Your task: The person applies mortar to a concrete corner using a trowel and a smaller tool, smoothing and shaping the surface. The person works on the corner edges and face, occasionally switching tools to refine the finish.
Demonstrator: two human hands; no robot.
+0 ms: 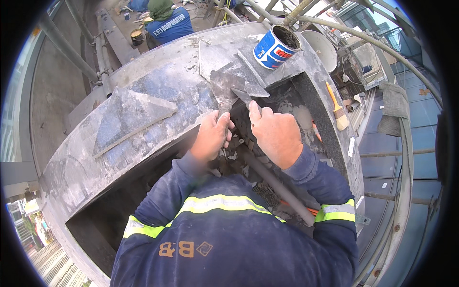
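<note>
My left hand [211, 135] is closed round the handle of a wide-bladed putty knife [223, 85], its grey, smeared blade pointing away from me. My right hand [276, 133] grips a narrower scraper [242, 96], whose blade tip meets or overlaps the putty knife's blade; I cannot tell which. Both tools are above the far edge of a rectangular opening in the stone ledge [158, 81]. Just beyond the blades lie cut grey stone pieces [249, 76]. A blue and white can [273, 51] of dark paste stands on the ledge behind them.
A triangular stone slab [134, 117] lies on the ledge at left. A paintbrush [337, 107] with a yellow handle rests on the right rim. Inside the opening are a grey pipe [277, 184] and rubble. Scaffold poles [373, 40] cross the right; another person [168, 26] is below the far edge.
</note>
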